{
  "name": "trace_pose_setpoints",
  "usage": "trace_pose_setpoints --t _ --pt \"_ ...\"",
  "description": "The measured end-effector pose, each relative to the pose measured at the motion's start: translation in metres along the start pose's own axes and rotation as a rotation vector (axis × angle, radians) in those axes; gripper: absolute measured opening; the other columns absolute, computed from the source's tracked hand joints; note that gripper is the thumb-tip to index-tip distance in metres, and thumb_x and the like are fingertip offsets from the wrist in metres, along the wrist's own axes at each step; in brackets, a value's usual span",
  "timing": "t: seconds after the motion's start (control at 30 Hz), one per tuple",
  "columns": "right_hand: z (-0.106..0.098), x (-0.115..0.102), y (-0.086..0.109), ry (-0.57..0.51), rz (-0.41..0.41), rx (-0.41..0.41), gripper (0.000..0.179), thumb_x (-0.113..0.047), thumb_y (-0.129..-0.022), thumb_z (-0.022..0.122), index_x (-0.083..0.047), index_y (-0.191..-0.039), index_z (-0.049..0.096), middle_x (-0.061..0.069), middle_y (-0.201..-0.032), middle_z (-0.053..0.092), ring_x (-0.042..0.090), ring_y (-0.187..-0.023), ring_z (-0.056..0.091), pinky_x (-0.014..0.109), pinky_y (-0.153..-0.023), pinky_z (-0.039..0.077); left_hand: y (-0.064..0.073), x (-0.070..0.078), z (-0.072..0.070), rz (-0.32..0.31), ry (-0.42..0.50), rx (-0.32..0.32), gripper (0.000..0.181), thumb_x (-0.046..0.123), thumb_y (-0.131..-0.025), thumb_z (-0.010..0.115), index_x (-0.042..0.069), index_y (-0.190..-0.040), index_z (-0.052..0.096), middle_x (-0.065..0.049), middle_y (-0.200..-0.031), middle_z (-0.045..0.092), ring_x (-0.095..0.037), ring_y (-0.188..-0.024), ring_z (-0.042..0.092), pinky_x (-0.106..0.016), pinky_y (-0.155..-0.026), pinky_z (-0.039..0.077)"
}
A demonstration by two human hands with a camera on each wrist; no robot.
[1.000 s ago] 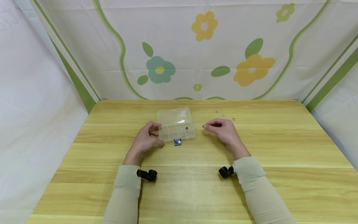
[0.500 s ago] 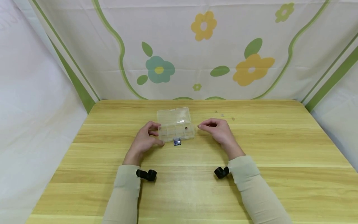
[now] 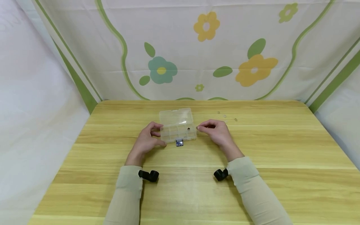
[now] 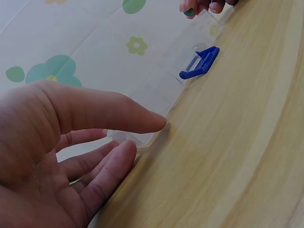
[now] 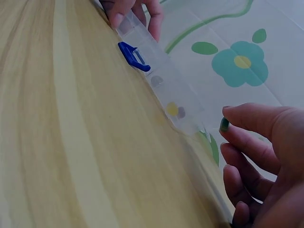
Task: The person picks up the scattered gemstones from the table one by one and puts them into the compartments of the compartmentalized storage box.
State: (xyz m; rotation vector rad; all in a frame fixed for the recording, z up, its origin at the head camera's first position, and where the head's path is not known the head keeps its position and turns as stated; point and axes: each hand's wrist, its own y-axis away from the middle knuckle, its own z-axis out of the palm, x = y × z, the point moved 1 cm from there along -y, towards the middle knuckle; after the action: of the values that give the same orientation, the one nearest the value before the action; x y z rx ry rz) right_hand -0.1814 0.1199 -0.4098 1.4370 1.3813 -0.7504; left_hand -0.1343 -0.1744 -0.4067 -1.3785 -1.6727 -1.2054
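Head view: left hand, fingers part-spread, grips the clear box toward the worktop's far edge; right hand, thumb and finger nearly together, pinches a green piece just beside. Judged: loading step; next calls for careful release inside.

Both arms reach forward, the left hand curving its thumb and fingers apart, the right hand pinching between thumb and forefinger, other fingers curled.
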Motion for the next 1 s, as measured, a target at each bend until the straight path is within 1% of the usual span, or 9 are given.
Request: trace_pose_setpoints --t 0.23,0.33,0.53,0.8,1.0 --pt "0.007 -0.003 -0.002 -0.016 -0.013 -0.001 0.022 -0.028 -0.094 0.084 -0.013 -0.110 0.082 0.006 -0.119 0.077 0.022 -0.109 0.063 0.034 -0.090 0.049 -0.002 0.001 0.001 -0.011 0.005 0.004 0.072 -0.008 -0.076 0.087 0.014 -0.140 0.063 -0.010 -0.144 0.061 -0.030 -0.121 0.056 -0.036 -0.094 0.048" --pt "0.012 -0.004 -0.003 -0.022 -0.012 0.003 0.021 -0.028 -0.094 0.084 -0.013 -0.109 0.082 0.005 -0.118 0.077 0.022 -0.108 0.064 0.034 -0.089 0.050 -0.002 0.001 0.000 -0.012 -0.001 0.004 0.072 -0.008 -0.076 0.087 0.013 -0.140 0.063 -0.011 -0.145 0.061 -0.031 -0.122 0.057 -0.037 -0.095 0.048" --pt "0.022 -0.008 -0.005 -0.036 0.000 0.001 0.022 -0.028 -0.093 0.085 -0.014 -0.110 0.081 0.006 -0.121 0.078 0.023 -0.113 0.066 0.033 -0.092 0.050 -0.001 0.001 0.001 -0.009 -0.006 0.007 0.072 -0.008 -0.076 0.087 0.013 -0.140 0.063 -0.012 -0.145 0.061 -0.031 -0.121 0.057 -0.037 -0.095 0.048" --pt "0.031 -0.013 -0.005 -0.068 -0.005 0.015 0.018 -0.027 -0.094 0.085 -0.016 -0.108 0.083 0.004 -0.117 0.079 0.023 -0.114 0.069 0.035 -0.095 0.051 -0.002 0.000 0.000 -0.014 -0.001 0.008 0.071 -0.007 -0.076 0.087 0.014 -0.140 0.063 -0.009 -0.144 0.061 -0.030 -0.122 0.056 -0.040 -0.098 0.048" --pt "0.035 -0.014 -0.006 -0.030 -0.029 0.018 0.018 -0.027 -0.092 0.086 -0.017 -0.108 0.084 0.003 -0.117 0.078 0.023 -0.110 0.066 0.034 -0.092 0.051 -0.002 -0.001 0.000 -0.014 0.001 0.009 0.071 -0.008 -0.076 0.087 0.015 -0.139 0.063 -0.009 -0.145 0.061 -0.031 -0.122 0.057 -0.042 -0.100 0.047"
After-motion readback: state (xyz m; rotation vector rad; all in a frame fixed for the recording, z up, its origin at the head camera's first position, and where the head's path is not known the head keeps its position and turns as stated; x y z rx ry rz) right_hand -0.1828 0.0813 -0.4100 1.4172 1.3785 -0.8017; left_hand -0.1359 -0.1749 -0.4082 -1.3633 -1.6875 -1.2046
